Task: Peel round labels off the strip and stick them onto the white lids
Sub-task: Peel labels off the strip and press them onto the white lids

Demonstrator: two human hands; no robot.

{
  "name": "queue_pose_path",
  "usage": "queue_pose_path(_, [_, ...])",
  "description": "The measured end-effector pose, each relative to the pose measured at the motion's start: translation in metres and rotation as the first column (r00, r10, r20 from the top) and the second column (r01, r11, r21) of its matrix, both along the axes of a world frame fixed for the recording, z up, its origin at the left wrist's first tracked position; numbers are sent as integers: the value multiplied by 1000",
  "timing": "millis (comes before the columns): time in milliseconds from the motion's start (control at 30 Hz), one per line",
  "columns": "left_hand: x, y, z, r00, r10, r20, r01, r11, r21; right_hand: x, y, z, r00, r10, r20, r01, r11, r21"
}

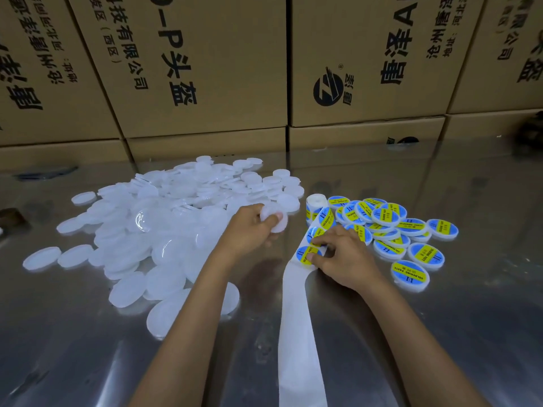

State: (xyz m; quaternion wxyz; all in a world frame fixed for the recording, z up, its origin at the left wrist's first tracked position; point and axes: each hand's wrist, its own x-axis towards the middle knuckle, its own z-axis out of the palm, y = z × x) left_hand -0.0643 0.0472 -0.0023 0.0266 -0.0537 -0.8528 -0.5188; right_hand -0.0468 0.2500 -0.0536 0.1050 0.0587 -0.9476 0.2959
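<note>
Left hand [249,227] is raised just over the counter [440,333], fingers curled round a blank white lid [277,220], thumb pressed on its face. Right hand [342,254] lies on the label strip [299,333], fingertips [316,255] pinching at the edge of a round blue-and-yellow label [304,254] that sits on the backing; cannot tell if the edge is lifted. A second label [313,233] sits just above it on the strip, a third [326,217] further up toward the small roll [316,201], which stands beside the labelled pile. Bare white backing runs from the right hand down to the bottom edge of the view, between the two forearms. Big loose heap of unlabelled white lids [164,218] spreads over the left and centre of the counter, many overlapping, a few stray ones at the left edge. Finished lids with labels [390,230] are piled to the right of the roll, several lying apart nearer the front right. Counter is shiny metal, reflective. Stacked brown cardboard boxes [205,69] with black printed Chinese text form a wall behind the counter. Dark blurred object [529,133] at far right edge, cannot tell what.
</note>
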Motion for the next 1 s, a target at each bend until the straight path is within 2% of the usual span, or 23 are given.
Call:
queue_pose_path(33, [-1,8,-4,1000,-17,19,15,996,85,0,1,1,1000,13,2,-13,1000,1])
queue_pose_path(100, [-3,22,-14,999,-34,38,28,987,155,0,2,2,999,33,9,-33,999,-6])
queue_pose_path(267, [-10,40,-34,995,-93,32,88,988,126,1,6,7,997,76,33,-75,996,-40])
queue_pose_path(433, [-10,42,-35,992,-91,93,70,976,206,2,5,9,994,96,47,-92,992,-91])
queue_pose_path(567, [-7,41,-33,994,-40,106,17,977,211,4,-1,8,995,97,37,-91,984,-152])
queue_pose_path(667, [-5,39,-32,993,8,117,-24,990,136,7,-7,8,994,111,-24,-113,977,-179])
queue_pose_path(733, [-3,39,-30,989,42,142,-57,992,108,9,-11,12,991,127,-33,-131,956,-261])
queue_pose_path(800, [-2,39,-28,985,63,163,-79,992,95,11,-13,18,991,127,-34,-129,890,-438])
queue_pose_path(867, [0,40,-27,983,66,171,-88,988,123,12,-13,24,994,99,-37,-100,784,-613])
queue_pose_path(933, [2,41,-25,982,43,184,-90,963,254,13,-12,28,997,74,-35,-74,641,-764])
queue_pose_path(1000, [3,40,-25,981,34,189,-100,931,352,14,-12,31,998,61,-34,-61,524,-850])
